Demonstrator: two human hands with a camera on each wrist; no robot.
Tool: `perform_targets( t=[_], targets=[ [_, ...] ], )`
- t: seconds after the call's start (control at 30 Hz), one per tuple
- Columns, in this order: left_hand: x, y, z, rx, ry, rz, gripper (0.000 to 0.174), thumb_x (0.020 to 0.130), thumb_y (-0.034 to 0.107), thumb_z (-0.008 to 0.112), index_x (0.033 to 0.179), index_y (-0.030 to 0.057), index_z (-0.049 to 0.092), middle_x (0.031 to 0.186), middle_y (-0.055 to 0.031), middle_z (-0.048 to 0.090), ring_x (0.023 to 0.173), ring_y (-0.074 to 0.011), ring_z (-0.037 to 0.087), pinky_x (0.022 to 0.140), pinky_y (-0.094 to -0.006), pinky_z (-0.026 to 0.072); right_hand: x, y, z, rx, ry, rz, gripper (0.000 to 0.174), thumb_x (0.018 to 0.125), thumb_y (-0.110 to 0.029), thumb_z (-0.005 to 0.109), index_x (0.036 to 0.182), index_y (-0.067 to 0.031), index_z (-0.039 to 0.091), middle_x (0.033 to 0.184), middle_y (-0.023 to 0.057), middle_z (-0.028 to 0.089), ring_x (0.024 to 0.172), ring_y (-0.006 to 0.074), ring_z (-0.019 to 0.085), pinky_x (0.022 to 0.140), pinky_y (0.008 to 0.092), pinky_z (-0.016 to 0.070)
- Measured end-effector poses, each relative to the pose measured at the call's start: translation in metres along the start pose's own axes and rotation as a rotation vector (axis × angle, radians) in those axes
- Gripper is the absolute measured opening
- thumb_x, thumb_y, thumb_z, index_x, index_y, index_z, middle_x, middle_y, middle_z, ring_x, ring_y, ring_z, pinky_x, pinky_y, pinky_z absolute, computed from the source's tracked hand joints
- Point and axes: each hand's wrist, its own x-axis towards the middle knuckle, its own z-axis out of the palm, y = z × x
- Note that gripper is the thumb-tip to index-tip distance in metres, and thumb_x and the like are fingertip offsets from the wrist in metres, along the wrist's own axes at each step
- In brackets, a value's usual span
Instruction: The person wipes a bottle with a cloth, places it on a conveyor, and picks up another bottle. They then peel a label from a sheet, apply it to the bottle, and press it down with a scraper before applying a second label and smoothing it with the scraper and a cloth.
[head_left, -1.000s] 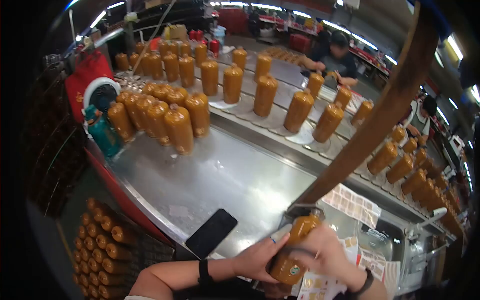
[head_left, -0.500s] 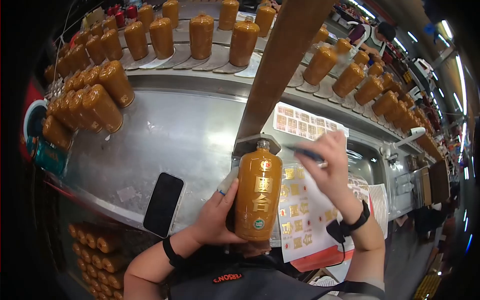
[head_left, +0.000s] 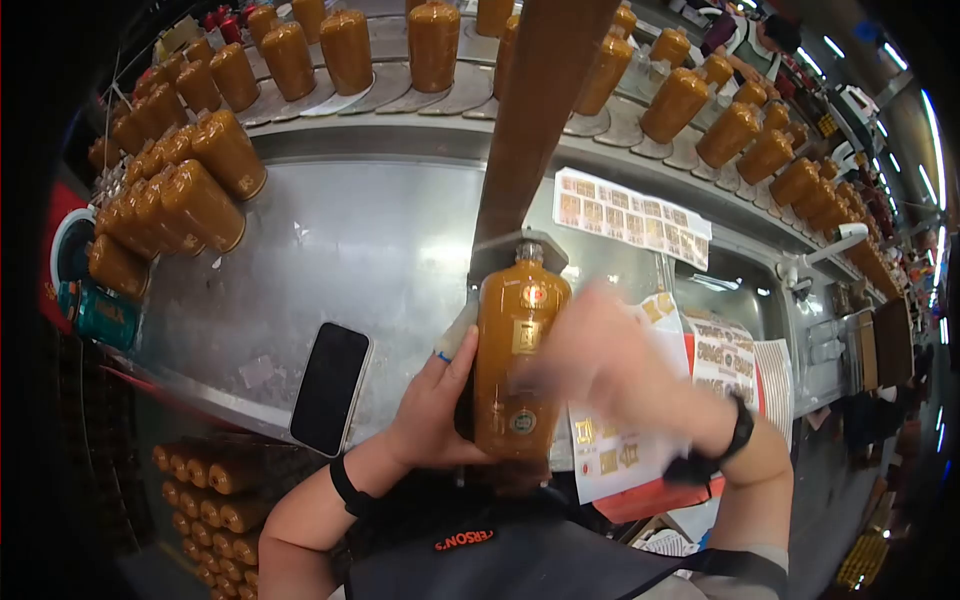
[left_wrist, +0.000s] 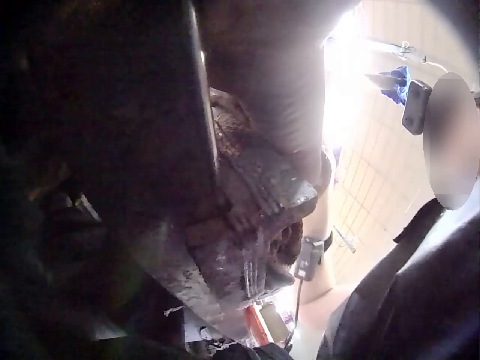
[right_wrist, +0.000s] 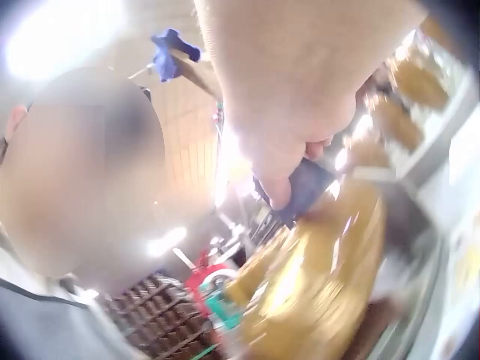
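Note:
In the head view a glossy amber bottle (head_left: 497, 390) with gold lettering and a round emblem stands in front of me, its neck at a grey bracket (head_left: 492, 256). My left hand (head_left: 428, 412) grips the bottle from its left side and lower end; a pale cover shows on one finger. The blurred right hand (head_left: 620, 360) is over the bottle's front and hides part of the lettering. In the right wrist view its thumb and fingers pinch a flat dark blue piece (right_wrist: 306, 187) against the bottle. The left wrist view is mostly dark.
A brown post (head_left: 525, 120) rises behind the bottle. Gold sticker sheets (head_left: 600, 487) lie to the right, another printed sheet (head_left: 630, 217) farther back. A phone (head_left: 332, 390) and grouped amber bottles (head_left: 205, 205) are left. Behind runs a conveyor (head_left: 390, 108) with bottles; a sink (head_left: 720, 290) stands right.
The head view has turned right and down. The bottle has come upright, front toward me. My right hand swung off over the sheets, dark piece in its fingers, then returned to the bottle.

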Motion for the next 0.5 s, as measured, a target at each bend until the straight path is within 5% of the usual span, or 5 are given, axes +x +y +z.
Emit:
perform_targets(
  t=[0.07,0.17,0.33,0.5],
  targets=[
    [0.001,0.000,0.001,-0.006,-0.003,-0.001,0.129,0.060,0.040,0.092,0.155,-0.0048,0.016,0.149,-0.0311,0.036,0.134,-0.0479,0.044,0.107,-0.0463,0.0430,-0.012,-0.008,0.010,0.045,0.004,0.015,0.023,0.069,-0.013,0.079,0.091,-0.0166,0.075,0.071,0.0021,0.058,0.077,0.0217,0.051,0.071,0.0362,0.0399],
    [0.001,0.000,0.000,-0.021,-0.017,-0.017,0.129,0.061,0.039,0.092,0.155,-0.0043,0.016,0.149,-0.0305,0.037,0.133,-0.0475,0.044,0.108,-0.0469,0.0424,-0.044,-0.027,0.034,-0.056,-0.211,-0.283,0.014,0.079,-0.019,0.070,0.091,-0.0130,0.075,0.072,0.0011,0.060,0.086,0.0234,0.059,0.066,0.0351,0.0442],
    [0.002,0.002,0.001,-0.024,-0.015,0.005,0.131,0.059,0.036,0.093,0.155,-0.0047,0.015,0.149,-0.0286,0.039,0.131,-0.0460,0.046,0.107,-0.0467,0.0418,-0.030,-0.021,0.022,0.011,-0.520,-0.018,0.018,0.078,-0.016,0.069,0.094,-0.0162,0.076,0.074,-0.0002,0.065,0.076,0.0166,0.060,0.071,0.0356,0.0452],
    [0.000,0.003,0.002,0.020,-0.026,-0.033,0.134,0.057,0.035,0.095,0.156,-0.0044,0.013,0.149,-0.0283,0.038,0.133,-0.0462,0.043,0.110,-0.0477,0.0383,-0.070,-0.035,0.033,0.015,0.001,-0.202,0.024,0.079,-0.012,0.070,0.101,-0.0187,0.076,0.079,-0.0042,0.067,0.071,0.0146,0.058,0.065,0.0340,0.0401]
  ],
)
